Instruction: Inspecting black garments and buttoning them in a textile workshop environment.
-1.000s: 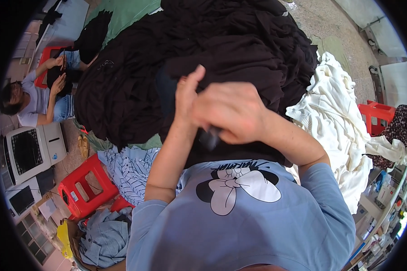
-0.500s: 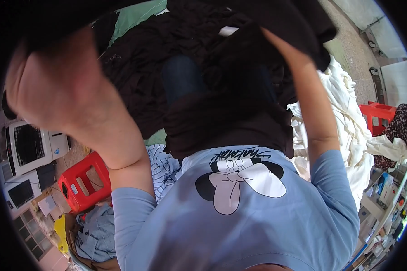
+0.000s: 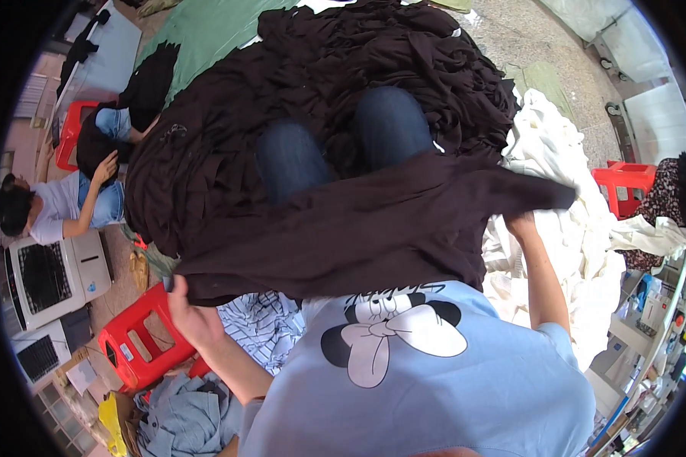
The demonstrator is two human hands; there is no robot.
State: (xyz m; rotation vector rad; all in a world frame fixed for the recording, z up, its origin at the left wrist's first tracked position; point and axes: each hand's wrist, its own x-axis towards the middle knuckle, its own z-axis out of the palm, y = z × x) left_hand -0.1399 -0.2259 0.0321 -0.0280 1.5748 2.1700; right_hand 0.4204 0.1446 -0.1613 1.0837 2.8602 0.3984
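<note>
- Gripping the two far ends of a dark brown garment [image 3: 358,236], the hands now stand wide apart; a second ago they were bunched together over the lap, and half a second ago they were flung up high with the cloth overhead.
- Left hand [image 3: 192,316], at about eight o'clock, is closed on the garment's lower corner.
- Right hand [image 3: 522,222], at about three o'clock, is pinched on the other end, where the cloth narrows to a sleeve-like point; its fingers are mostly hidden behind the fabric.
- That spread has pulled the piece out flat and taut across the lap, so it looks, to my eye, opened for checking or folding.
- Its fabric is a soft, matt knit, limp and faintly creased, with a straight lower hem.
- Just beyond it two knees in blue denim [image 3: 343,145] poke up, half buried.
- Around them, toward twelve o'clock, lies a big heap of the same dark cloth [image 3: 343,61], rumpled and layered.
- At three o'clock a mound of cream fabric [image 3: 579,228] sprawls over the floor.
- At seven o'clock sits a red plastic stool [image 3: 133,346], hard and glossy, with striped cloth [image 3: 263,327] beside it.
- At nine o'clock another person [image 3: 61,209] sits handling dark cloth.
</note>
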